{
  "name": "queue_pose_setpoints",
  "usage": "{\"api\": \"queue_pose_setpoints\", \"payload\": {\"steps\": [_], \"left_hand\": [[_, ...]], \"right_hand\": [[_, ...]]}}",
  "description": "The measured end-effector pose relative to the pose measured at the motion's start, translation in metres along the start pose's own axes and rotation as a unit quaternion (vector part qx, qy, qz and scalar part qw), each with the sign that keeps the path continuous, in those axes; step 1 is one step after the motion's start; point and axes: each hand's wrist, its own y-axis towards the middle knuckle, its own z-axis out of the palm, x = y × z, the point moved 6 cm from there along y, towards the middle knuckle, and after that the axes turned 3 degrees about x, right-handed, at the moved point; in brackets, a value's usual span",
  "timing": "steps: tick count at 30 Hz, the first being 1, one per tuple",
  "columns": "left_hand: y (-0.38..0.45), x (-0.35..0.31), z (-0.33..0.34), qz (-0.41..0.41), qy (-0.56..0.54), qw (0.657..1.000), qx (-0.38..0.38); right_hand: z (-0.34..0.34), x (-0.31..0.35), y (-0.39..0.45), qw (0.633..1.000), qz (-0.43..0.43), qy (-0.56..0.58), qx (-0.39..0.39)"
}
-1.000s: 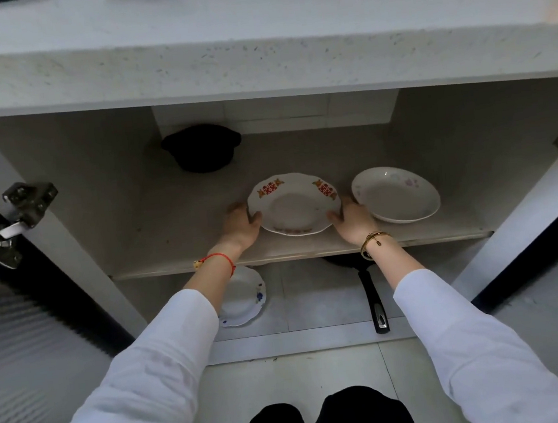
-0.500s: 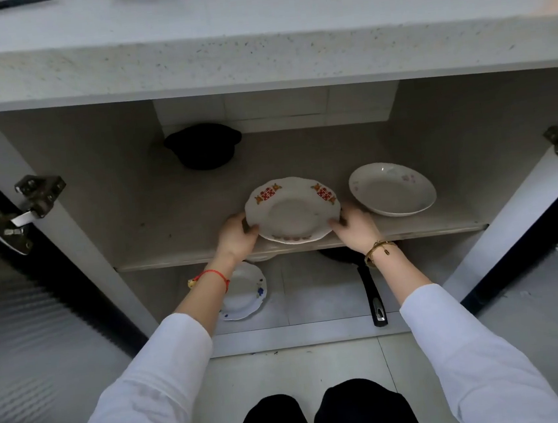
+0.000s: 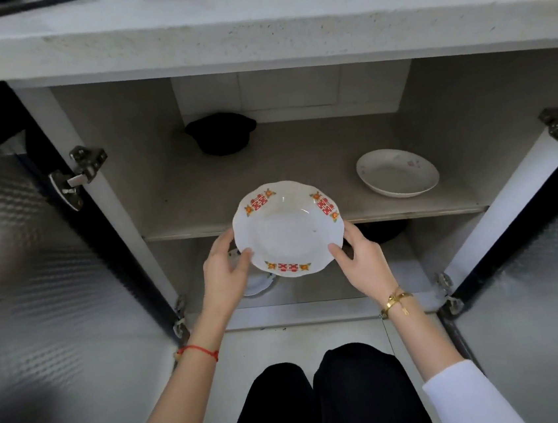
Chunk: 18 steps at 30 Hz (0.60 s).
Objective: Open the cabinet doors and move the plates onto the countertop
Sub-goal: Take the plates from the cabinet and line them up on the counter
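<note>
A white plate with red and orange marks on its rim (image 3: 286, 227) is held in the air in front of the cabinet shelf (image 3: 408, 209). My left hand (image 3: 227, 275) grips its left edge and my right hand (image 3: 362, 263) grips its right edge. A second plain white plate (image 3: 397, 173) rests on the right of the shelf. A third white plate (image 3: 257, 284) lies on the cabinet floor, mostly hidden behind my left hand. The pale stone countertop (image 3: 250, 18) runs across the top of the view. Both cabinet doors (image 3: 36, 271) stand open.
A black pot (image 3: 221, 134) sits at the back left of the shelf. A dark pan (image 3: 383, 231) lies under the shelf on the right. The right door (image 3: 552, 268) flanks my right arm. Metal hinges (image 3: 84, 169) jut from the frame. My knees are below.
The patterned plate has been lifted off the shelf and drawn out toward me, held in both hands. The view has moved back from the cabinet.
</note>
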Motion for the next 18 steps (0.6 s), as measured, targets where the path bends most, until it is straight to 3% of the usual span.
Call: {"api": "queue_pose_setpoints", "payload": {"steps": [18], "left_hand": [[-0.088, 0.005, -0.077, -0.007, -0.034, 0.994, -0.099]], "right_hand": [[0.024, 0.069, -0.054, 0.993, -0.085, 0.076, 0.038]]}}
